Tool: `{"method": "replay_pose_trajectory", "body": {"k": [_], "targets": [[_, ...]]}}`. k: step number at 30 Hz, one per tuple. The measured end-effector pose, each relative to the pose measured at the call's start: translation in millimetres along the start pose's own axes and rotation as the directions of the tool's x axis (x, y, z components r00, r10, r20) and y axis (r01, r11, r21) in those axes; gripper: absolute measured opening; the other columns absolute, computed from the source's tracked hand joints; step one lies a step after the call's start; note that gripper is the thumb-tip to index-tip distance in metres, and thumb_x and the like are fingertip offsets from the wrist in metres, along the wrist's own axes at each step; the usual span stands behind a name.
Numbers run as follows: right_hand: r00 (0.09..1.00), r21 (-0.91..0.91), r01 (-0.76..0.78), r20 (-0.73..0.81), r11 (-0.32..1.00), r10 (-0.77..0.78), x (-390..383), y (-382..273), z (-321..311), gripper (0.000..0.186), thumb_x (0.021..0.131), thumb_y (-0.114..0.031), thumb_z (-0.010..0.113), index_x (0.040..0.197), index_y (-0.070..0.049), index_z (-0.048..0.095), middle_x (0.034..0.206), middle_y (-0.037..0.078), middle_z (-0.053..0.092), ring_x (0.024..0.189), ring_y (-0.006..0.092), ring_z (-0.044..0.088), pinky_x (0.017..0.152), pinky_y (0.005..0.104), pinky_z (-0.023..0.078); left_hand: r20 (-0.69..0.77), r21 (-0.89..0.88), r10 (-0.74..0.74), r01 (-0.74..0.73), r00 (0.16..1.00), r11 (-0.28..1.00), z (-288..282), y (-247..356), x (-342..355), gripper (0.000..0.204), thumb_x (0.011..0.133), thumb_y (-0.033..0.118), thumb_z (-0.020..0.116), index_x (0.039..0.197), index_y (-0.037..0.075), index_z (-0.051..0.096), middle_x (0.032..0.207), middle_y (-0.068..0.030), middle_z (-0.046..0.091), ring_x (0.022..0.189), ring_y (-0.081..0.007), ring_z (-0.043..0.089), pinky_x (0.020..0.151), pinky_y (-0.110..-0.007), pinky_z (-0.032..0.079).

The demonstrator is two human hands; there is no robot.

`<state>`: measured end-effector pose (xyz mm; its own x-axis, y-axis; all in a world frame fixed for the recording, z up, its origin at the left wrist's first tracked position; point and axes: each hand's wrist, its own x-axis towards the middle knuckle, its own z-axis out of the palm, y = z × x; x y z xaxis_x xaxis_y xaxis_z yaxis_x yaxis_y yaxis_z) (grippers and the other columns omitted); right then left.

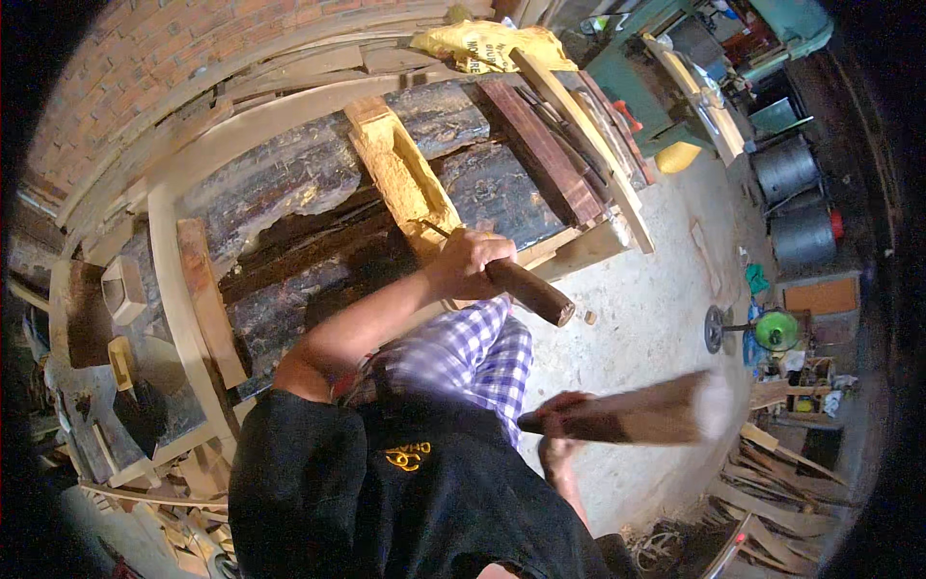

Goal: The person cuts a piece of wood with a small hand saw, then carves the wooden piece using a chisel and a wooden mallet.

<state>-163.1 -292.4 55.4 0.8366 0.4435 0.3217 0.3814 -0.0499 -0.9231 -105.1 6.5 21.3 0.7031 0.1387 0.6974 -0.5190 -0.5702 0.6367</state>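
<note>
Left hand [471, 262]: fingers closed round the chisel [531, 291], tip at the near end of the hollow in the block [408, 174], which lies across the worktop [299, 164]. Right hand [559, 420]: fingers wrapped round the mallet [632, 415], motion-blurred. Risks: off-centre blow could glance onto left knuckles; no clamp seen, so block could shift; bad chisel angle could split the end.

My left hand [473, 265] is gripping a chisel [532, 291] at the near end of a hollowed wooden block [405, 179]; my right hand [559, 423] is holding a blurred mallet [637, 413].
</note>
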Motion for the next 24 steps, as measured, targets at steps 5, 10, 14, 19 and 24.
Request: {"method": "replay_pose_trajectory", "body": {"k": [5, 10, 14, 19, 24], "targets": [[0.949, -0.300, -0.302, -0.001, 0.905, 0.316, -1, -1, 1, 0.039, 0.076, -0.006, 0.068, 0.110, 0.001, 0.049, 0.089, 0.010, 0.059, 0.076, 0.0201, 0.058, 0.070, 0.0325, 0.048, 0.049, 0.018, -0.011, 0.011, 0.999, 1.000, 1, -2, -2, 0.019, 0.067, 0.021, 0.071, 0.070, 0.010, 0.056, 0.063, -0.0061, 0.057, 0.058, -0.0263, 0.061, 0.050, -0.036, 0.045], [0.998, -0.116, -0.009, 0.063, 0.993, 0.017, -4, 8, -1, 0.033, 0.080, -0.007, 0.063, 0.108, -0.001, 0.046, 0.076, 0.007, 0.055, 0.061, 0.0165, 0.055, 0.057, 0.0299, 0.048, 0.029, -0.050, 0.029, -0.027, 0.999, 0.998, 1, -5, -5, 0.019, 0.067, 0.022, 0.070, 0.069, 0.010, 0.056, 0.062, -0.0059, 0.056, 0.056, -0.0260, 0.060, 0.049, -0.036, 0.045], [0.896, -0.243, -0.424, 0.026, 0.872, 0.443, 1, 24, 5, 0.039, 0.079, -0.009, 0.065, 0.111, 0.000, 0.045, 0.077, 0.008, 0.056, 0.060, 0.0172, 0.057, 0.053, 0.0301, 0.048, 0.046, 0.090, 0.018, -0.022, 0.999, 0.996, -6, -15, -1, 0.017, 0.068, 0.022, 0.068, 0.068, 0.011, 0.055, 0.060, -0.0056, 0.053, 0.055, -0.0260, 0.058, 0.048, -0.037, 0.043], [0.963, -0.011, -0.223, -0.156, 0.975, 0.219, 7, 11, 0, 0.035, 0.079, -0.002, 0.057, 0.110, 0.001, 0.042, 0.071, 0.008, 0.055, 0.054, 0.0170, 0.056, 0.050, 0.0294, 0.049, 0.005, 0.066, 0.110, -0.110, 0.994, 0.992, -7, -3, 8, 0.016, 0.074, 0.020, 0.065, 0.066, 0.013, 0.053, 0.057, -0.0051, 0.053, 0.053, -0.0260, 0.057, 0.048, -0.038, 0.046], [0.962, 0.086, -0.182, -0.190, 0.979, 0.196, 5, -10, 1, 0.041, 0.079, -0.008, 0.060, 0.113, 0.003, 0.041, 0.068, 0.008, 0.054, 0.051, 0.0170, 0.055, 0.047, 0.0293, 0.047, 0.051, 0.097, 0.203, -0.207, 0.978, 0.974, 0, 27, 7, 0.008, 0.082, 0.019, 0.059, 0.080, 0.015, 0.066, 0.070, -0.0036, 0.064, 0.063, -0.0200, 0.064, 0.055, -0.031, 0.053]]}}
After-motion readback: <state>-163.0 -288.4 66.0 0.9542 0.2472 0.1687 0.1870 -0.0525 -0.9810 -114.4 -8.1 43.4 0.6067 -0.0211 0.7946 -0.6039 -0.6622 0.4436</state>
